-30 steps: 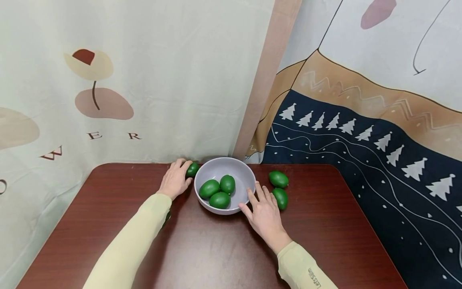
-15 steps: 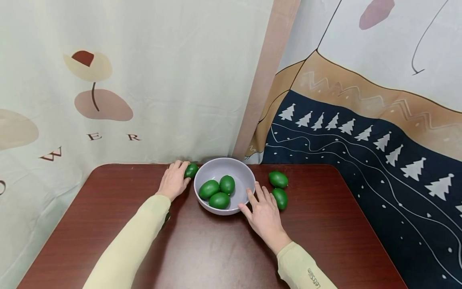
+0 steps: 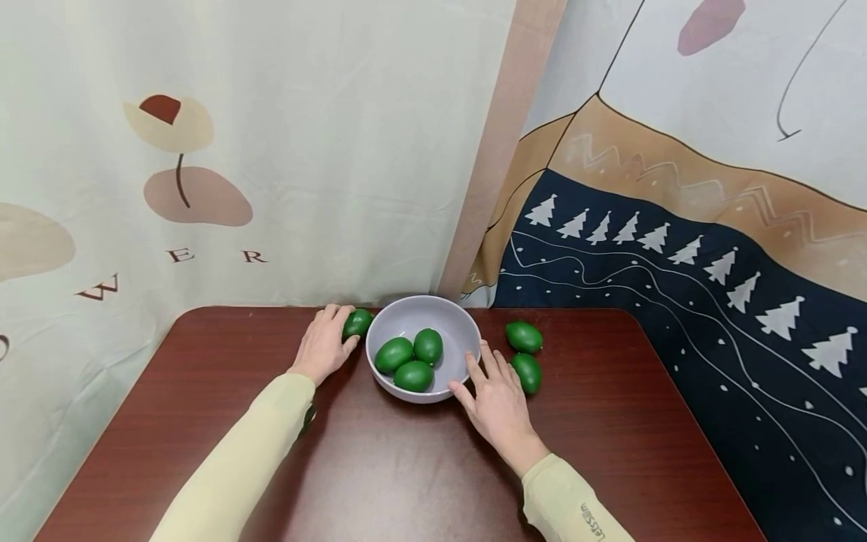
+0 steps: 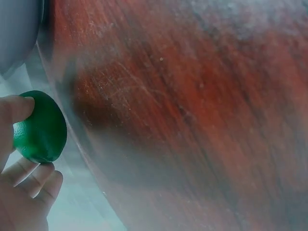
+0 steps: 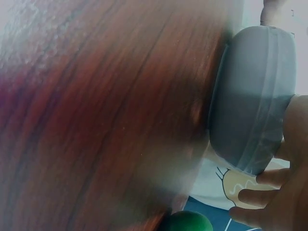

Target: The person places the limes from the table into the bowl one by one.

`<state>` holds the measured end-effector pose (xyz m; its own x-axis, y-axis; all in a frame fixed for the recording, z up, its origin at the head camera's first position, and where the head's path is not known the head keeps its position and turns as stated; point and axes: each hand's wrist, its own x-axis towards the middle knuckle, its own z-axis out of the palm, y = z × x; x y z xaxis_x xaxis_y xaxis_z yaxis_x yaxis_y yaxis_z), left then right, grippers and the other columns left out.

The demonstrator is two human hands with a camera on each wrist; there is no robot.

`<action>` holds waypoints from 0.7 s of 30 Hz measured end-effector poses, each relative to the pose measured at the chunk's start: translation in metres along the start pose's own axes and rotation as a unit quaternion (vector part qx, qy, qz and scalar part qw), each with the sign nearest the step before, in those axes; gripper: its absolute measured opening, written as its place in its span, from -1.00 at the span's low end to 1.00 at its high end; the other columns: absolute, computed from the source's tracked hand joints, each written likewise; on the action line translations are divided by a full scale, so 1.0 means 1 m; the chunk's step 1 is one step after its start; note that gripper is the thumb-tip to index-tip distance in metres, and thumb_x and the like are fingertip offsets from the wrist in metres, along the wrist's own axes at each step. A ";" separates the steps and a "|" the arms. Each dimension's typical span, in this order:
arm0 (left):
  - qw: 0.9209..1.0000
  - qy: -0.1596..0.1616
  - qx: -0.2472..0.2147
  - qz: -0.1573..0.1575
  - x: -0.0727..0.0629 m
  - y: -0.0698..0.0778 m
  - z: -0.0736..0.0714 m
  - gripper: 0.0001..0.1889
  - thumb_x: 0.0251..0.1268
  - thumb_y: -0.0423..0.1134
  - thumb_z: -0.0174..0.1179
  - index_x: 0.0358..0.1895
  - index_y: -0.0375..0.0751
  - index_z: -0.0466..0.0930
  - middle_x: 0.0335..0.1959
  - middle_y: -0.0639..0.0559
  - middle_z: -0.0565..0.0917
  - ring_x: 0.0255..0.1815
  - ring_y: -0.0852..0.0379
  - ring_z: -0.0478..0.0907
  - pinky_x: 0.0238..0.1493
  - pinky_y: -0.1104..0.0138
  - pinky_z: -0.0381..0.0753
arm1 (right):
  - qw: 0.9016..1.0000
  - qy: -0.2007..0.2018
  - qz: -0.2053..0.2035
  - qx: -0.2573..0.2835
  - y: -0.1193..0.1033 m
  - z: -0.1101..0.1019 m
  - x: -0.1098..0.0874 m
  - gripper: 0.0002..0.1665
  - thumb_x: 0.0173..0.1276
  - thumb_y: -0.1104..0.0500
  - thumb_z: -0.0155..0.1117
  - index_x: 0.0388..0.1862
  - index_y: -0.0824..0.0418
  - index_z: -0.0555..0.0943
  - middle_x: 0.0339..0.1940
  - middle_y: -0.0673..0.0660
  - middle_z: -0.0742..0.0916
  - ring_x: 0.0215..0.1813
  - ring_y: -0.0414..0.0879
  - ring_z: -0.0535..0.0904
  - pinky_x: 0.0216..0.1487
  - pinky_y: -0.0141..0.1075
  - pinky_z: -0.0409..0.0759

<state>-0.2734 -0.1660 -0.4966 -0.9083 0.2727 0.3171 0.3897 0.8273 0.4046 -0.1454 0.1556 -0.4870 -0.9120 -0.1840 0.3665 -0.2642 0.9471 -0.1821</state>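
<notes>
Dark red-brown wooden table spreads beneath both hands, with pale printed fabric hanging behind it beyond the fingertips. Between the two hands sits a round grey plastic bowl, holding three glossy green oval fruits bunched toward its near side. On the bowl's right, the right hand lies with fingers straight and slightly spread, their tips against the bowl's outer wall; the right wrist view shows the same grey wall just beside those fingers. Just past the right hand's outer edge lie two more green oval fruits, one touching or nearly touching the little-finger side, the other a little farther toward the back of the table. On the bowl's left, the left hand curls round a single green oval fruit, which sits on the table right beside the bowl's rim; the left wrist view shows thumb and fingers pinching that fruit.
</notes>
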 end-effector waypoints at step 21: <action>0.999 0.039 -0.011 0.014 -0.014 0.014 -0.021 -0.49 0.30 -0.22 0.40 0.27 -0.25 0.50 0.10 -0.25 0.51 0.08 -0.25 0.45 0.07 -0.12 0.50 | 1.000 -0.006 0.019 0.019 0.002 -0.004 -0.001 -0.09 0.48 -0.26 0.24 0.47 0.42 0.42 0.47 0.44 0.48 0.46 0.35 0.42 0.42 0.16 0.42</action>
<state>-0.2519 -0.1688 -0.4771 -0.8823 0.2559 0.3949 0.4192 0.8089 0.4122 -0.1432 0.1586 -0.4841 -0.9254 -0.1506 0.3478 -0.2403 0.9428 -0.2312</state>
